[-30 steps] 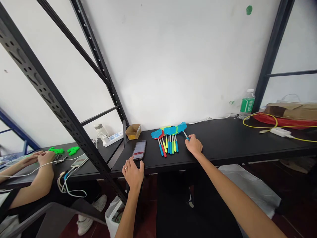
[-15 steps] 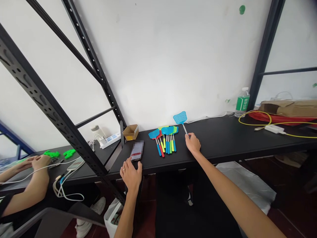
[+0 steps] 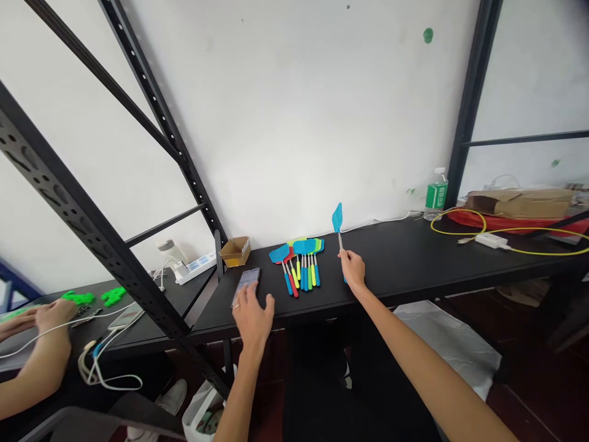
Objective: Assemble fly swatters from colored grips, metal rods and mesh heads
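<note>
1. Right-hand grip (image 3: 353, 270) is clasped around the handle of a blue swatter (image 3: 337, 218), its head raised toward 11 o'clock from that hand.
2. Other swatters (image 3: 301, 247) lie fanned on the tabletop (image 3: 391, 252) at 9 o'clock, apart from the held one.
3. Left hand (image 3: 253, 316) grasps nothing; its spread fingers overlap the phone (image 3: 243, 285), at 11 o'clock from it. Whether they touch, I cannot tell.
4. Step in hand, as I judge it: handling one swatter separately from the group.
5. Moving it onward would call for a steady wrist and clearance from the fanned heads.
</note>
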Motion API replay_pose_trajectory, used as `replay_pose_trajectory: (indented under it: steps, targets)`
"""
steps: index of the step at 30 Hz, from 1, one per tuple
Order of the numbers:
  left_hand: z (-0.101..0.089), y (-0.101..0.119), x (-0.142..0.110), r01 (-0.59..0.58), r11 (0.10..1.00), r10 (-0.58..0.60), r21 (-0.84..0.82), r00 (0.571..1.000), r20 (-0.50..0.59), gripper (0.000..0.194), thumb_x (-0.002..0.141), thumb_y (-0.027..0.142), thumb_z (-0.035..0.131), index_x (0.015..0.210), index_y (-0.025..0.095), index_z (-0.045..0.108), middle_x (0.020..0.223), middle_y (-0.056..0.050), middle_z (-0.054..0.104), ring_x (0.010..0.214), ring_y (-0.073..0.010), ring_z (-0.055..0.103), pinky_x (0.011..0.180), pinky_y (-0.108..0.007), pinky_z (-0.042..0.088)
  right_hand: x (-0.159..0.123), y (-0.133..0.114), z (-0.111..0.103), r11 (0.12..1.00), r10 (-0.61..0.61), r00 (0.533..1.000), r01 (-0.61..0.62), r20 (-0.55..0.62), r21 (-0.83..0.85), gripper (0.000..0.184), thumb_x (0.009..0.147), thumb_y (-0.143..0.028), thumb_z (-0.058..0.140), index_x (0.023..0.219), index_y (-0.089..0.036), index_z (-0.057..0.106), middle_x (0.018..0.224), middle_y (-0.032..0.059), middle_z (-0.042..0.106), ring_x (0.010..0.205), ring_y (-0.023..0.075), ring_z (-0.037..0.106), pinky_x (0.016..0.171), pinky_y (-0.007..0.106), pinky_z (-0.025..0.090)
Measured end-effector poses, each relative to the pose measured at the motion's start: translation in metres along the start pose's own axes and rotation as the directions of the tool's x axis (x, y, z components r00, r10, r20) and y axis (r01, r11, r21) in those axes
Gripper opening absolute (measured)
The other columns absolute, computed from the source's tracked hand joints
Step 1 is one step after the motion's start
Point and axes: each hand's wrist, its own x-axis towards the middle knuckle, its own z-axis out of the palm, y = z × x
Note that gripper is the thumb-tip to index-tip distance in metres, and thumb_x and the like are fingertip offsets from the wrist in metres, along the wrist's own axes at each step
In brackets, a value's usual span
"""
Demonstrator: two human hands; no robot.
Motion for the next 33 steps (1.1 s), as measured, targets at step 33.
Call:
replay_pose_trajectory:
  steps: [33]
  targets:
    - [0.076, 0.136, 0.028, -0.474, 0.848, 0.528, -0.239, 0.799, 0.288, 0.033, 0.102, 0.042, 0.031, 0.107, 0.023, 0.058, 0.094, -0.005, 0.066, 0.089, -0.0207, 0.063, 0.072, -0.028, 0.042, 0.025, 0.023, -0.021, 0.958, -0.075, 0.778, -0.119, 0.623, 0.263, 0.054, 0.088, -0.055, 0.050, 0.053, -0.016, 0.060, 0.044, 0.0018, 0.054, 0.040, 0.0095, 0.047, 0.044, 0.022, 0.035]
